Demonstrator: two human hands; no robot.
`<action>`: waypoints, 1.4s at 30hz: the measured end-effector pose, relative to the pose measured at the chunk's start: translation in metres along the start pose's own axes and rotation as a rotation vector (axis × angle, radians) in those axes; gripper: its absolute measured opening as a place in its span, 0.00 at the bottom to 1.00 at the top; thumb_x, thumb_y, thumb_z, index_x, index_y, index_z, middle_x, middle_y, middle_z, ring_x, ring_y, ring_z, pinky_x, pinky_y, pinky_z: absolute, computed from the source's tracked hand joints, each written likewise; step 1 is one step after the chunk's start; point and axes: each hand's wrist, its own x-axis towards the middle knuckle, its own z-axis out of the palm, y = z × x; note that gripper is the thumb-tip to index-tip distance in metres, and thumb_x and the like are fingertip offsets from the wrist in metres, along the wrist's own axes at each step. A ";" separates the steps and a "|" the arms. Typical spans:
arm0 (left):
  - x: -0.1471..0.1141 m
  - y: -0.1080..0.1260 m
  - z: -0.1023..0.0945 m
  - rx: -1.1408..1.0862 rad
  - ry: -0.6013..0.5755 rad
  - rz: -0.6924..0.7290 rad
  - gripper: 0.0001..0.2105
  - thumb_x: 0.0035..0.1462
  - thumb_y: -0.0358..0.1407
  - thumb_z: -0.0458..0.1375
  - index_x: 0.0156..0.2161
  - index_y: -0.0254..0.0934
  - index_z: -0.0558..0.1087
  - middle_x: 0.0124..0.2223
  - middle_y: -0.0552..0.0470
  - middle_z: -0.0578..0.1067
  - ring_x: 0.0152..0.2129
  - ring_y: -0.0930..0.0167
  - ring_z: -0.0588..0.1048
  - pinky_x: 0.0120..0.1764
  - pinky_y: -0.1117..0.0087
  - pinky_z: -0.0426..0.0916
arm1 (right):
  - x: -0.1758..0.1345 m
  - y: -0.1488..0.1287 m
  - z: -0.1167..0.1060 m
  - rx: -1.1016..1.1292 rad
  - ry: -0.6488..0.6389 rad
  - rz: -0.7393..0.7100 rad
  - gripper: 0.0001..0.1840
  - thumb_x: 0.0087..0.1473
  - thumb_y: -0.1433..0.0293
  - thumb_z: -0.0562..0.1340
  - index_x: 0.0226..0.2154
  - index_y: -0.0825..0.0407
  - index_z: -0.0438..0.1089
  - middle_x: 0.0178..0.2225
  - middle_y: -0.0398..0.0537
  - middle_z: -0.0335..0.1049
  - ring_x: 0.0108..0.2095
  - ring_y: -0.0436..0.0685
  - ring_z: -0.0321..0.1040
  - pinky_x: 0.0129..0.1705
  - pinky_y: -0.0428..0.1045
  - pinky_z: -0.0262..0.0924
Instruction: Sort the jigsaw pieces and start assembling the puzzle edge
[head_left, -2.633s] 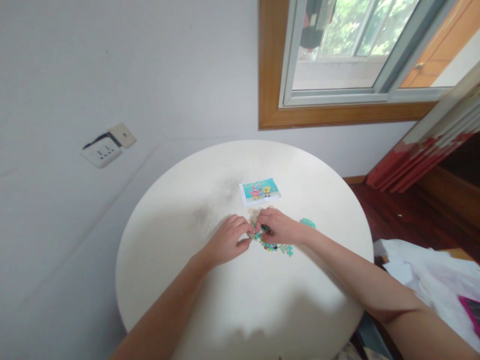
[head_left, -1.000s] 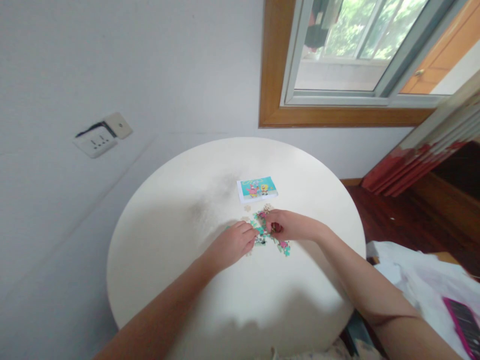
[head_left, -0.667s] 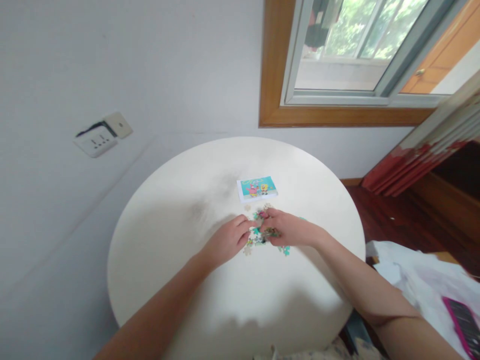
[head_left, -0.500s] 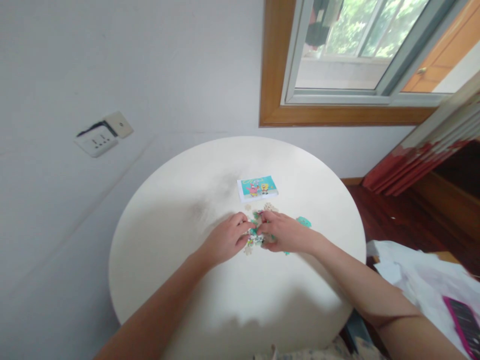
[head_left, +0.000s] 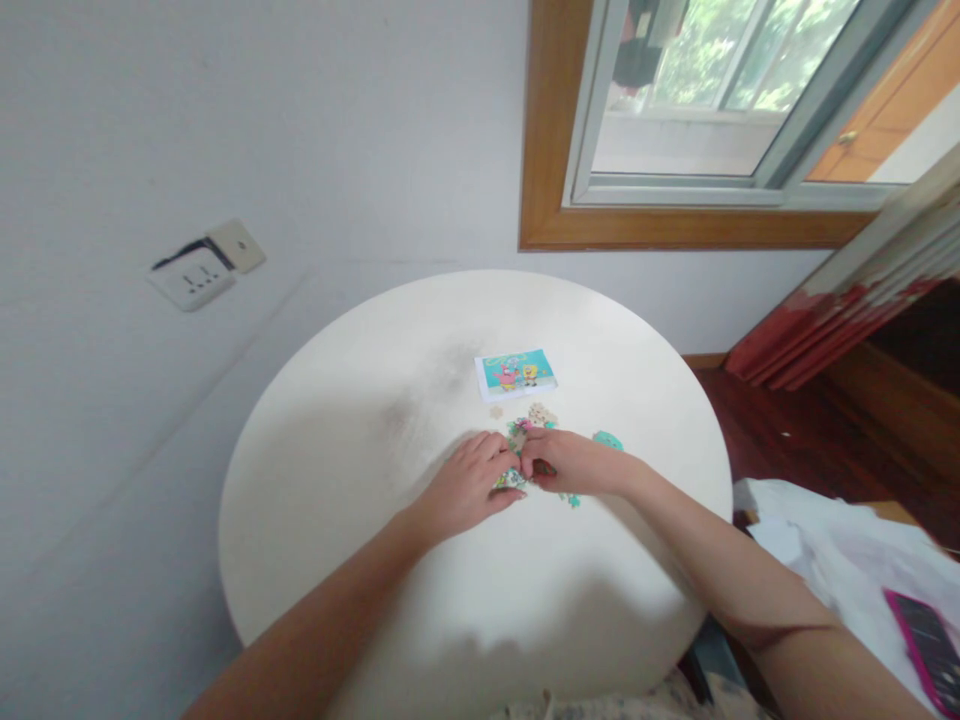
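Small jigsaw pieces [head_left: 541, 413] lie in a loose pile on the round white table [head_left: 330, 420], some showing green and pink, others their beige backs. Over the pile's left side rests my left hand [head_left: 466, 485], its thumb stretched apart from the fingers, which cover several pieces. My right hand [head_left: 576, 462] meets it at the middle of the pile. Its thumb and fingers are pinched together at the left hand's fingertips, and whatever is between them is hidden. Behind the pile lies a picture card [head_left: 517, 374] with two cartoon figures on teal.
A teal piece or cluster [head_left: 607, 440] lies right of the pile, and a single beige piece [head_left: 496, 412] left of it. Right of the table are white paper or plastic [head_left: 825, 540] and a pink-edged phone [head_left: 930, 640]. A wall and window frame [head_left: 675, 230] stand behind.
My left hand has shifted slightly right, its fingers now flatter over the pieces. The right hand's fingers have drawn together, uncovering more pieces behind and in front of it.
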 end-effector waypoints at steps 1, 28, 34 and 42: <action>0.000 0.000 0.000 0.000 0.003 -0.001 0.10 0.58 0.40 0.62 0.42 0.38 0.72 0.42 0.48 0.70 0.44 0.62 0.68 0.47 0.61 0.64 | 0.000 0.002 -0.003 0.027 -0.003 0.004 0.10 0.47 0.83 0.61 0.30 0.53 0.72 0.30 0.45 0.68 0.34 0.52 0.67 0.38 0.46 0.62; -0.017 -0.055 -0.020 -0.004 0.049 -0.129 0.16 0.62 0.37 0.54 0.53 0.37 0.70 0.48 0.44 0.70 0.48 0.62 0.68 0.53 0.58 0.64 | 0.002 0.042 -0.010 -0.238 0.205 0.086 0.08 0.51 0.73 0.63 0.36 0.53 0.75 0.36 0.51 0.69 0.42 0.58 0.64 0.48 0.52 0.57; -0.010 -0.042 -0.010 -0.217 0.079 -0.143 0.17 0.61 0.34 0.55 0.55 0.39 0.69 0.48 0.47 0.69 0.45 0.66 0.71 0.51 0.61 0.68 | 0.005 0.033 -0.005 -0.310 0.209 0.129 0.16 0.55 0.62 0.64 0.46 0.48 0.74 0.41 0.51 0.69 0.43 0.59 0.63 0.45 0.52 0.54; -0.001 -0.031 0.005 -0.374 0.191 -0.193 0.18 0.59 0.33 0.57 0.54 0.40 0.68 0.47 0.48 0.69 0.36 0.70 0.72 0.42 0.65 0.72 | 0.014 0.029 0.000 -0.294 0.284 0.049 0.08 0.55 0.68 0.64 0.39 0.48 0.77 0.39 0.49 0.71 0.42 0.58 0.63 0.44 0.51 0.53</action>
